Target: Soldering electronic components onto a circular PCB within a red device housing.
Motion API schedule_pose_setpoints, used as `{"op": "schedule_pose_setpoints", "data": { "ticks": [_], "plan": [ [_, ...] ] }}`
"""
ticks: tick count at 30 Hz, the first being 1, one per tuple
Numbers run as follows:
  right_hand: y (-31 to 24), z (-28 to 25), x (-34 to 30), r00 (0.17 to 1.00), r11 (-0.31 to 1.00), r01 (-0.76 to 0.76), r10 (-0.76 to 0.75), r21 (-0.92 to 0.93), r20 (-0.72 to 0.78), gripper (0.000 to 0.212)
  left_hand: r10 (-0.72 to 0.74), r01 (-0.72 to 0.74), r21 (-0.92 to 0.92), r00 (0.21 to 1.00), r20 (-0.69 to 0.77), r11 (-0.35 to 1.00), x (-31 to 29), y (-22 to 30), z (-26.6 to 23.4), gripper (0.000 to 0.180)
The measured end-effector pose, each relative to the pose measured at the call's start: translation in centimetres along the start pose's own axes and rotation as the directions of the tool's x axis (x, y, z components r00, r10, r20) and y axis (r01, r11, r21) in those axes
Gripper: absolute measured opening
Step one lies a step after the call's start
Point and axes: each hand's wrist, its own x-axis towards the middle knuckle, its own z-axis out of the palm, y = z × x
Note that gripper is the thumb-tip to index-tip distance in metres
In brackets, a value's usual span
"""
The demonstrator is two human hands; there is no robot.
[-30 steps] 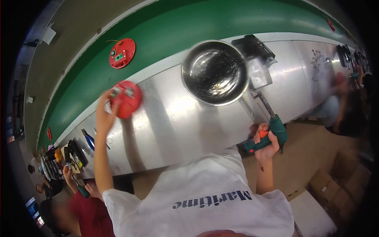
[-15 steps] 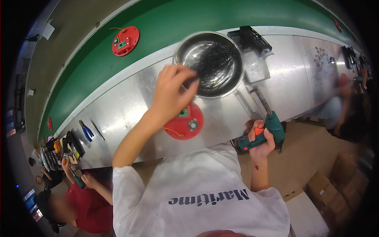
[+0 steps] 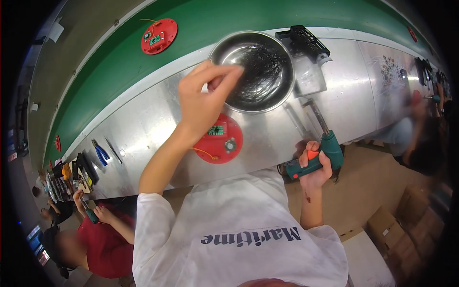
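Observation:
At the bowl's left edge, my left hand point(image 3: 198, 98) hovers with thumb and forefinger pinched together; anything between the tips is too small or blurred to make out. The shiny metal bowl point(image 3: 293, 71) has many small dark pieces spread inside. Below my left hand lies a round red plate point(image 3: 222, 153) with a green circuit board and an orange wire, partly covered by the hand. My right hand point(image 3: 316, 174) is wrapped round the handle of a green power screwdriver point(image 3: 332, 149), its long shaft pointing away over the bench edge.
A black slotted tray point(image 3: 306, 44) stands right of the bowl. A second red plate point(image 3: 159, 36) sits on the green surface at the back. Blue-handled pliers point(image 3: 102, 155) and tweezers point(image 3: 114, 150) lie at the left. A co-worker in red point(image 3: 107, 246) works there; another person is far right.
The fingers of my left hand have come together into a pinch, and the hand has shifted slightly away from me. My right hand keeps its hold on the screwdriver. The view has shifted a little.

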Motion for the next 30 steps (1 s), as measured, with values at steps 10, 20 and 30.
{"op": "schedule_pose_setpoints", "data": {
  "ticks": [10,20,30],
  "plan": [
    [1.1,5.7,-1.3,0.977,0.936,-0.067,0.132,-0.345,0.168,0.024,0.396,-0.292,-0.315,0.85,0.346,0.903,-11.6,1.4,-1.9,0.021],
    [3.4,9.5,-0.7,0.929,0.898,-0.14,0.264,-0.416,0.258,0.034,0.271,-0.196,-0.284,0.928,0.254,0.939,-15.4,-0.2,-1.9,0.025],
    [3.8,9.6,-0.8,0.938,0.839,-0.224,0.323,-0.496,0.124,0.045,0.237,-0.207,-0.185,0.958,0.162,0.961,-16.6,-0.7,-1.4,0.023]
  ]
}}
